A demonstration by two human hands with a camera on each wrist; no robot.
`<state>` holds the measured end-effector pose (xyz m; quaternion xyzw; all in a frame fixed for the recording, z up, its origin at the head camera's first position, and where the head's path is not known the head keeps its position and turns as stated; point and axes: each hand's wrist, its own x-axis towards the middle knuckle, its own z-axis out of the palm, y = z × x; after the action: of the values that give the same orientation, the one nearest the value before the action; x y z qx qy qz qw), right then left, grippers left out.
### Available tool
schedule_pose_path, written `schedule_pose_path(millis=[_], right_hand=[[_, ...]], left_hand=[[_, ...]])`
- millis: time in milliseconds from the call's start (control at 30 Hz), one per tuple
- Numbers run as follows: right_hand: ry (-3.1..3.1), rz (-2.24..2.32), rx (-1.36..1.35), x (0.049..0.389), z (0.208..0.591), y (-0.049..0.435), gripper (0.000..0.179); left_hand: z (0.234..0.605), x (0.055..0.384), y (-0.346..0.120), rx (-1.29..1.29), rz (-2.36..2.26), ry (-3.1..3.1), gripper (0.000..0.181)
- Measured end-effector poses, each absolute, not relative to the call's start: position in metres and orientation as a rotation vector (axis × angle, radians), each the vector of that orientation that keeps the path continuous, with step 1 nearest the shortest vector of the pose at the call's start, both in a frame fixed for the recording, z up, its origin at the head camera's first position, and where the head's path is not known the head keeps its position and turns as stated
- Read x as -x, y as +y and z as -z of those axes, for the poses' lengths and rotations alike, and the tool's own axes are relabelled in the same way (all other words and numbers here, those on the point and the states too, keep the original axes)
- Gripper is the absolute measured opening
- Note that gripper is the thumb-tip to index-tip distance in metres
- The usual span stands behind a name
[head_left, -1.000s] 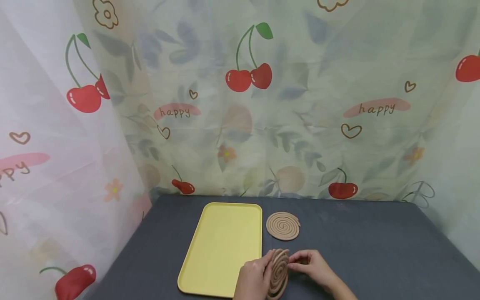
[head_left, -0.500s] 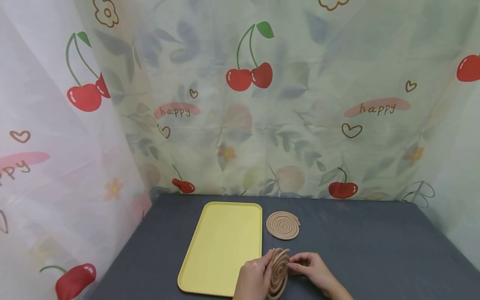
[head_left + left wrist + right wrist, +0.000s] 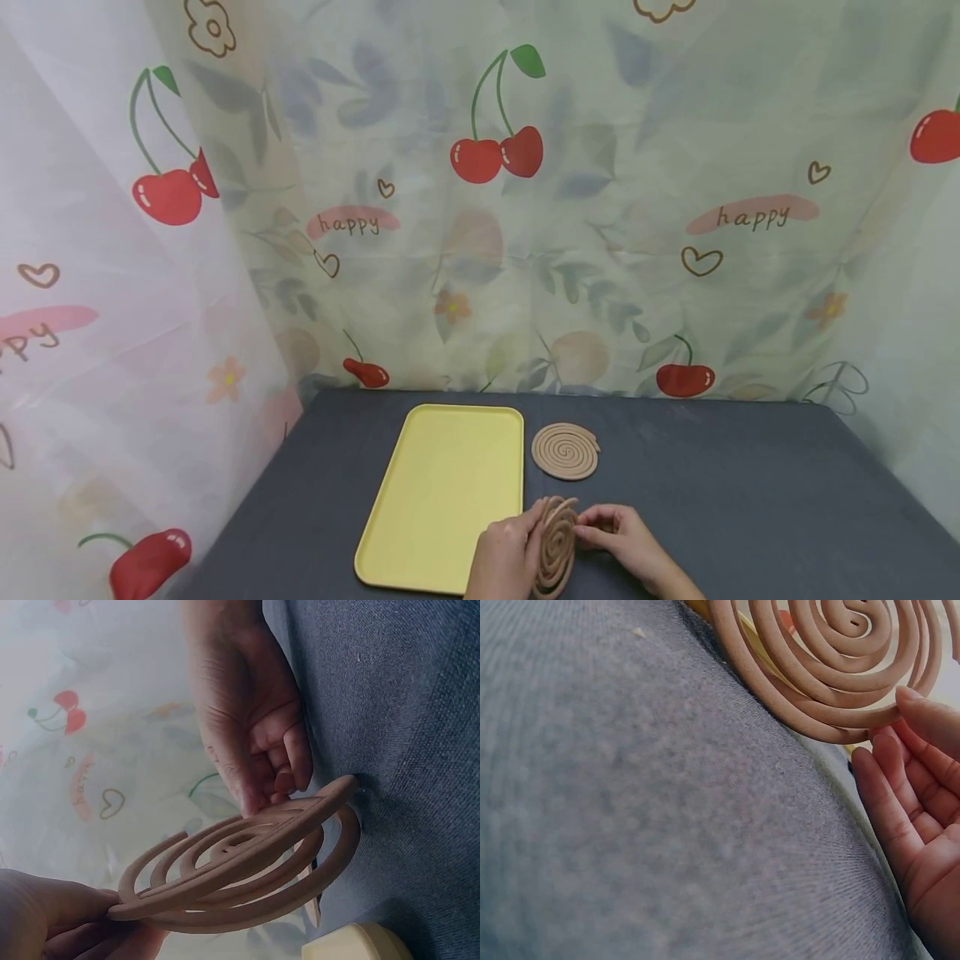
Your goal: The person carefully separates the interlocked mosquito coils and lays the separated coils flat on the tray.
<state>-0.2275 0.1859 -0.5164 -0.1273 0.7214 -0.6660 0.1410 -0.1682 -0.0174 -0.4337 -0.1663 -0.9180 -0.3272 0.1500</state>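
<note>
A brown mosquito coil [image 3: 557,546] is held up on its edge between both hands, near the front of the table. Its rings stand spread apart from one another in the left wrist view, where the coil [image 3: 247,862] shows almost edge-on. My left hand [image 3: 506,554] grips its left rim between thumb and fingers. On the opposite side, my right hand [image 3: 618,537] pinches the rim. In the right wrist view the thumb of that hand [image 3: 922,810] lies on the outer ring, with the fingers behind it. A second mosquito coil [image 3: 566,451] lies flat farther back.
A yellow rectangular tray [image 3: 442,500] lies left of the coils, its right rim close to the left hand. The dark table [image 3: 750,500] extends to the right. Behind and at the sides hangs a cherry-patterned curtain [image 3: 525,292].
My right hand has dropped very slightly at the rim of the held mosquito coil. The left hand, the flat coil and the tray stay where they were.
</note>
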Motion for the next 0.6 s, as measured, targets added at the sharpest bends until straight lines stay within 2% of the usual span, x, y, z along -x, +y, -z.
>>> schedule_pose_path(millis=[600], right_hand=[[2.042, 1.917, 0.370, 0.2286, 0.5166, 0.1875, 0.020]], left_hand=[[0.4334, 0.1686, -0.0193, 0.482, 0.912, -2.625, 0.024]])
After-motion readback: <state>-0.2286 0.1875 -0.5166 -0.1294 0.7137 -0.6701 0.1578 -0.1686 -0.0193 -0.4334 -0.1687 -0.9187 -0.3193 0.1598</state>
